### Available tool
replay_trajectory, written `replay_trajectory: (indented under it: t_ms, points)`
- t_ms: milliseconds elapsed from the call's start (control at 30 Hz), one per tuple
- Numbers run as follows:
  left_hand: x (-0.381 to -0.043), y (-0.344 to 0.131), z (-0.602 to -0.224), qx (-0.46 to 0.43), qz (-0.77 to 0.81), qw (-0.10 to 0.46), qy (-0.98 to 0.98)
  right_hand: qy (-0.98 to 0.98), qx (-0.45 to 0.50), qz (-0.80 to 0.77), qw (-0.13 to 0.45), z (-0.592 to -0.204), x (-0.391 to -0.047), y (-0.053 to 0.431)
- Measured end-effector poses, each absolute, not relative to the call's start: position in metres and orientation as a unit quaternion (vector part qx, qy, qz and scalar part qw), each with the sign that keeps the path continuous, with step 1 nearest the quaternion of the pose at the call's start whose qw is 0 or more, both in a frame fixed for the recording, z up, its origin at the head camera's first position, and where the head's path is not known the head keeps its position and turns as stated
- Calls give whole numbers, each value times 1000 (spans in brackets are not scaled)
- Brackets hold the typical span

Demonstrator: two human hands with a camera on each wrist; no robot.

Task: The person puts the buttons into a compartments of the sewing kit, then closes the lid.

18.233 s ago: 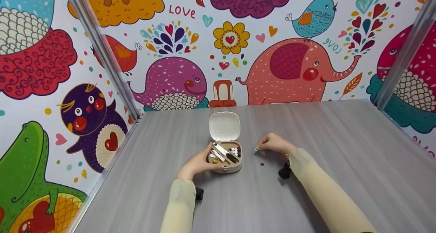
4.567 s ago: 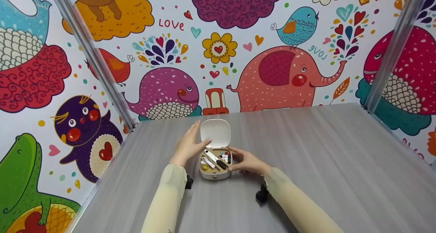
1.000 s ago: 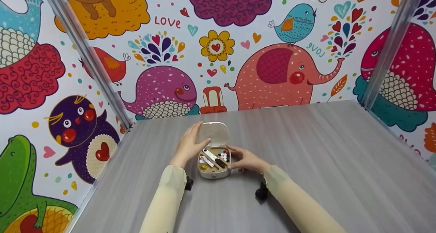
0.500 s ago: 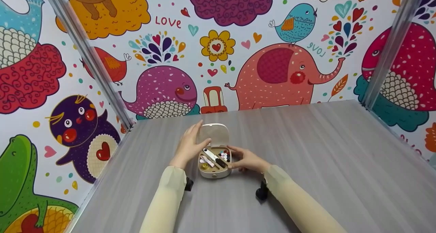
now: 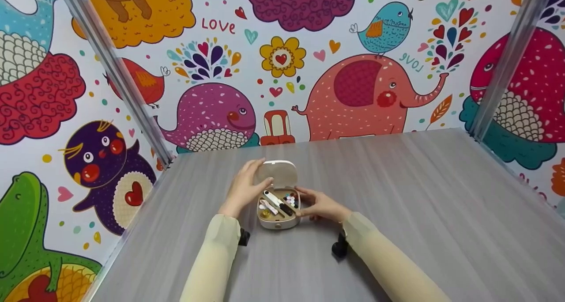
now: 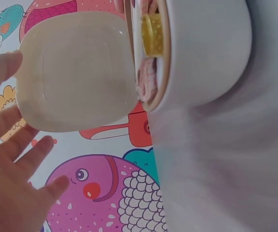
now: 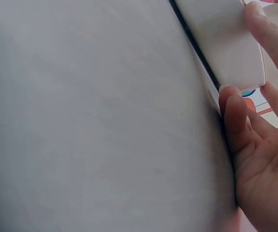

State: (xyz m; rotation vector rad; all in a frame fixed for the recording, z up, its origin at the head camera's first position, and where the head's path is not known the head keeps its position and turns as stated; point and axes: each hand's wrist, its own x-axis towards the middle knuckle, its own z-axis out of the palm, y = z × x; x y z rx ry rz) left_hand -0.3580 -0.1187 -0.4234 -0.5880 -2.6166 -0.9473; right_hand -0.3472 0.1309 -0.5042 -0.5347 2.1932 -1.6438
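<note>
A small white lidded box [image 5: 279, 224] stands on the table, its hinged lid [image 5: 282, 175] raised. My left hand [image 5: 242, 189] is at the lid's left edge, thumb across the inner face and fingers extended at the upper rim; the left wrist view shows these fingers spread. My right hand [image 5: 324, 206] grips the box's right side, thumb at the front and fingers towards the back. Inside the tan tray lie a white-and-black tool [image 5: 276, 201] set diagonally, small button-like pieces [image 5: 291, 199] at the right, and pink-white items with a yellow spool-like piece [image 6: 152, 35] at the left.
The grey table [image 5: 397, 196] stretches around the box. Behind it rises a wall [image 5: 282, 99] printed with cartoon animals, with metal posts [image 5: 119, 72] at its corners. Black wrist mounts [image 5: 339, 247] sit by the sleeves.
Since the oldest frame, the right hand moved from a small item on the table to the box, and the dark red piece there is gone. The left hand moved to the lid, which leans further forward.
</note>
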Motion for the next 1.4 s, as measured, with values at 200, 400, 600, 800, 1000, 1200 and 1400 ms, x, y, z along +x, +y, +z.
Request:
replay_trajectory:
  t_ms: [200,400,600,800,1000,1200,1400]
  points:
    - [-354,-120,-423,-197,-342,129,-910,773,-188,-579,178,-504,-348,130]
    - [-353,-122,-423,-204,-351,125,-905,772,-187,-582,174,-502,-349,130]
    - [-353,-124,-424,-212,-356,124,-902,779,-181,-575,174,-501,-350,130]
    - [-350,-125,-425,-216,-352,122,-903,777,-186,-577,172,-503,-350,131]
    - [-347,-126,-426,-225,-354,120,-900,771,-187,-584,172,-505,-348,132]
    - [-341,-128,-425,-228,-355,116,-899,764,-191,-591,174,-503,-348,132]
    - [-335,-132,-425,-233,-364,110,-895,764,-204,-588,168,-503,-348,132]
